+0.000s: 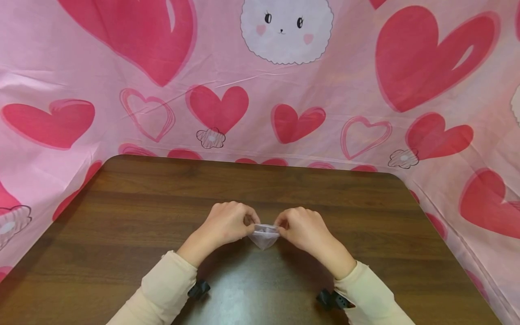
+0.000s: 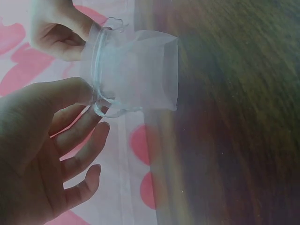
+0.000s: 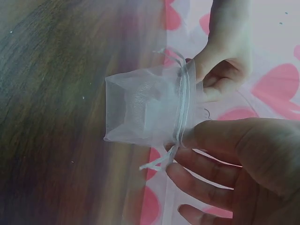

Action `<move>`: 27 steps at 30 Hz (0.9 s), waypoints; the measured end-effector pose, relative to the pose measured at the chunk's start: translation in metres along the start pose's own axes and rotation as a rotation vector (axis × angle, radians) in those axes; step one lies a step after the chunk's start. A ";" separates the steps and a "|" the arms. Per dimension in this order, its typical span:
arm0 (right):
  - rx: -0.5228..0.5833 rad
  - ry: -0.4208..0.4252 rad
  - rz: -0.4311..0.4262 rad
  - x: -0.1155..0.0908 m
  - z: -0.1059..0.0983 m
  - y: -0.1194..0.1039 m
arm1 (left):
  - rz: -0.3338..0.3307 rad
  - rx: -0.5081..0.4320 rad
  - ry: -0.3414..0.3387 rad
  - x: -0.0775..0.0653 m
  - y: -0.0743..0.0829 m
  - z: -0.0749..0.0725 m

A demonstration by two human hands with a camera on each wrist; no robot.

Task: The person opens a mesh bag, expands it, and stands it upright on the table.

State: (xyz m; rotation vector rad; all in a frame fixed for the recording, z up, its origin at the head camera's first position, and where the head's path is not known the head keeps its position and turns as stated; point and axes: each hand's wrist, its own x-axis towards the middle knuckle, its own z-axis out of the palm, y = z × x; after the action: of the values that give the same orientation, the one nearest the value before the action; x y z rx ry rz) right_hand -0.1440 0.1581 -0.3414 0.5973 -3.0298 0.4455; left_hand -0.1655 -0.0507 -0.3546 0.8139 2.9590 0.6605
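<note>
A small sheer white organza drawstring pouch (image 1: 263, 240) hangs between both hands, its mouth up toward me and its base lower. My left hand (image 1: 228, 222) pinches one side of the mouth between thumb and forefinger. On the opposite side, my right hand (image 1: 305, 227) pinches the rim the same way. In the left wrist view, a ribbon drawstring (image 2: 98, 65) runs round the neck. Its looped end (image 3: 157, 165) sticks out beside the right fingers in the right wrist view. A paler patch shows through the mesh there. The other fingers of both hands are spread off the pouch.
A dark brown wooden table (image 1: 162, 198) with rounded far corners lies under the hands. Pink cloth (image 1: 260, 76) printed with hearts surrounds its back and sides. Black wrist cameras (image 1: 199, 290) sit under both cream sleeves (image 1: 162, 284).
</note>
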 end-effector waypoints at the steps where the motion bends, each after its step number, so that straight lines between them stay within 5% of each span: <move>1: 0.005 -0.003 0.001 0.000 0.000 0.000 | 0.000 -0.005 -0.005 0.000 0.000 0.000; 15: -0.003 0.070 -0.013 -0.003 0.003 0.003 | 0.005 -0.030 -0.018 -0.004 0.000 0.003; 27: 0.026 0.157 -0.044 -0.004 0.005 0.008 | 0.013 -0.034 0.061 -0.002 0.002 0.005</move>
State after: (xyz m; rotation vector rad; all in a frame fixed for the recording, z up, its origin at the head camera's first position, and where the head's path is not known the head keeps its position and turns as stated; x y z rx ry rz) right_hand -0.1431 0.1648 -0.3489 0.5991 -2.8611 0.5059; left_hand -0.1623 -0.0476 -0.3587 0.8264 2.9892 0.7477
